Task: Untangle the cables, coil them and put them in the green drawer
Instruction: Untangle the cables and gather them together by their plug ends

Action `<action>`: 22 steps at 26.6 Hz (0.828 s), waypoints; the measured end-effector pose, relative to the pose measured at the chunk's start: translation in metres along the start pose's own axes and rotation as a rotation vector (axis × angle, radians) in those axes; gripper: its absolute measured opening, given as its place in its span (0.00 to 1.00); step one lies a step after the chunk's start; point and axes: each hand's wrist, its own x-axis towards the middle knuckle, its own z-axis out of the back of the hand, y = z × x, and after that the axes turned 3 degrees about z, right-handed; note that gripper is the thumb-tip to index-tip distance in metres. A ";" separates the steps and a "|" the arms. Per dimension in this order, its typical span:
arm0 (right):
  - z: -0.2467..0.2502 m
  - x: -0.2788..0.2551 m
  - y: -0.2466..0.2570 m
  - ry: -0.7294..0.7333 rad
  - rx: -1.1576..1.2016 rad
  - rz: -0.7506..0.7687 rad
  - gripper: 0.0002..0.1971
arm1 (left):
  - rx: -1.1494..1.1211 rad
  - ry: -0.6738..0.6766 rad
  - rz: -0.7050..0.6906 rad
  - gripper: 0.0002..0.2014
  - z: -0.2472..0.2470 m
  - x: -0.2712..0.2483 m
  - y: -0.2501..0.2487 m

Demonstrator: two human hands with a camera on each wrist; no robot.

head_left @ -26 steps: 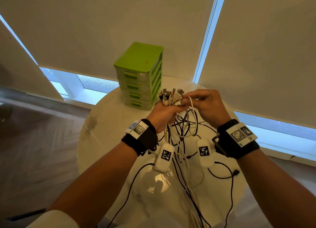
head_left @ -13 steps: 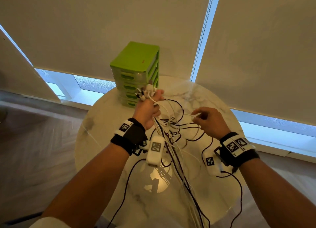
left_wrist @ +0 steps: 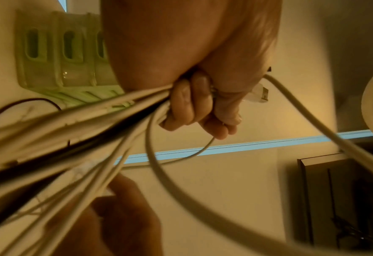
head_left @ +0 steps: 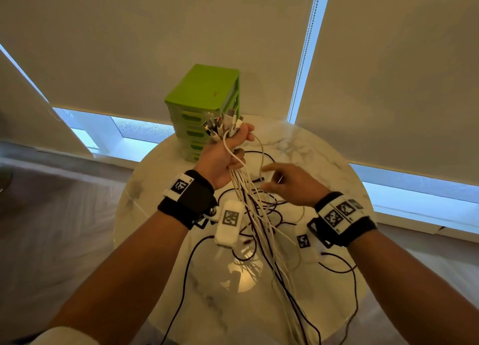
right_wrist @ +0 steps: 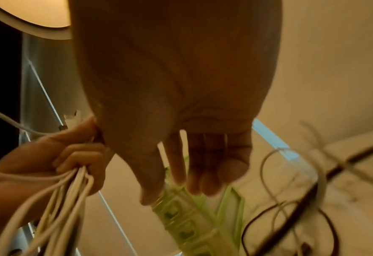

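- Above the desk, a bundle of cables is gripped in the left hand, fingers curled tight round it, with the plug ends fanned out above the fist.
- Below that fist, the white and dark strands are seen hanging down and spreading over the desk toward the person, still crossed and looped.
- To the right of the bundle and lower than the left hand, the right hand is held with fingers spread and relaxed; nothing is seen held in it.
- Just beyond the left hand, the green drawer unit is stood at the far edge of the desk, with its drawers seemingly closed.
- The step is judged to be separating one cable from the bundle.
- It is probably done best if a single strand is picked close under the left fist and followed downward, so that crossings are slid off rather than pulled tight.
- The left grip should be loosened only enough for that one plug to be released.
- Snagging of plugs in loops is a likely risk, so slow drawing is advised.
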 end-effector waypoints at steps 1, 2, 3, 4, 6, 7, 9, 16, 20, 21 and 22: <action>-0.004 0.003 0.004 0.062 -0.025 0.025 0.06 | -0.010 0.019 -0.005 0.08 -0.001 -0.001 0.000; -0.006 0.005 0.006 0.065 -0.009 0.042 0.04 | -0.009 0.025 -0.008 0.08 0.000 -0.002 -0.001; -0.004 0.006 0.007 0.038 0.045 0.050 0.07 | 0.010 0.011 -0.006 0.08 0.004 -0.003 0.001; -0.001 0.007 0.009 0.002 0.127 0.051 0.09 | 0.053 -0.015 0.008 0.09 0.007 -0.005 0.003; 0.011 0.006 0.019 -0.071 0.245 0.123 0.09 | 0.189 -0.067 0.089 0.11 0.012 -0.009 0.014; 0.019 0.005 0.027 -0.105 0.247 0.191 0.08 | 0.248 -0.081 0.129 0.10 0.012 -0.011 0.021; 0.034 0.005 0.041 -0.128 0.210 0.305 0.08 | 0.234 -0.049 0.158 0.07 0.008 -0.013 0.031; 0.051 -0.005 0.049 -0.268 0.349 0.340 0.08 | 0.350 -0.001 0.084 0.08 -0.012 -0.011 0.034; 0.026 -0.009 0.019 -0.103 0.043 0.135 0.13 | 0.115 -0.076 0.074 0.08 -0.010 -0.008 0.030; 0.020 -0.013 0.009 -0.067 0.029 0.123 0.11 | 0.054 -0.095 0.071 0.09 -0.005 -0.007 0.028; 0.018 -0.017 -0.002 -0.069 0.049 0.111 0.12 | 0.003 -0.114 0.058 0.10 0.000 -0.006 0.027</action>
